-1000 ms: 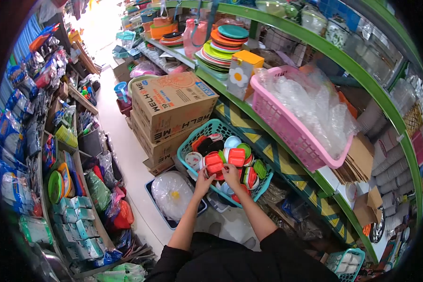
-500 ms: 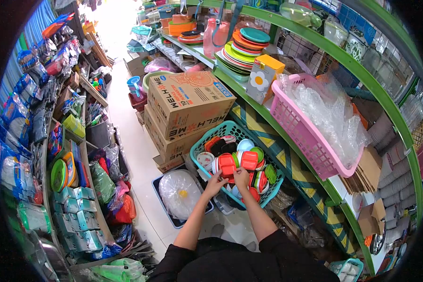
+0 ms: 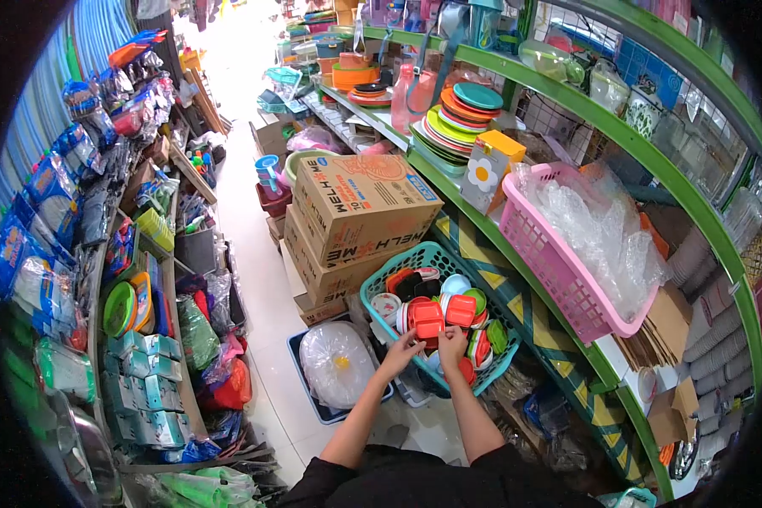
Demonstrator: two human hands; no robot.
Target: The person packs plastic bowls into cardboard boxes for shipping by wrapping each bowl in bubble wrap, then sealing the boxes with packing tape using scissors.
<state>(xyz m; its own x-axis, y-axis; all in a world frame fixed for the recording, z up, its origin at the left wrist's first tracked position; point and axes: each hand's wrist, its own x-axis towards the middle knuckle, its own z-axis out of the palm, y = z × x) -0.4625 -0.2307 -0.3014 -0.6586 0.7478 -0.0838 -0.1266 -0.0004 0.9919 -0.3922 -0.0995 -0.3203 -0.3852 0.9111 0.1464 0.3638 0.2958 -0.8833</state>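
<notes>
My left hand (image 3: 400, 354) reaches over a teal plastic basket (image 3: 383, 320), fingertips closed at the lower edge of a red square dish (image 3: 427, 319). Close beside it, my right hand (image 3: 453, 345) pinches the near edge of another red square dish (image 3: 461, 310). Both dishes look shallow and sit above the heap, almost touching each other. Under and around them lie black, white, green and red dishes and a light blue bowl (image 3: 456, 284). The hands cover part of the heap.
Stacked cardboard cartons (image 3: 368, 199) stand behind the basket. A blue tub (image 3: 300, 368) holding plastic-wrapped goods is at left. On the green shelf (image 3: 483, 222) at right are a pink basket (image 3: 559, 271) and stacked plates (image 3: 457, 118). Packed goods line the left aisle.
The whole view has shifted, so the scene sits lower and further right. Both hands stay at the red dishes, which are slightly closer together.
</notes>
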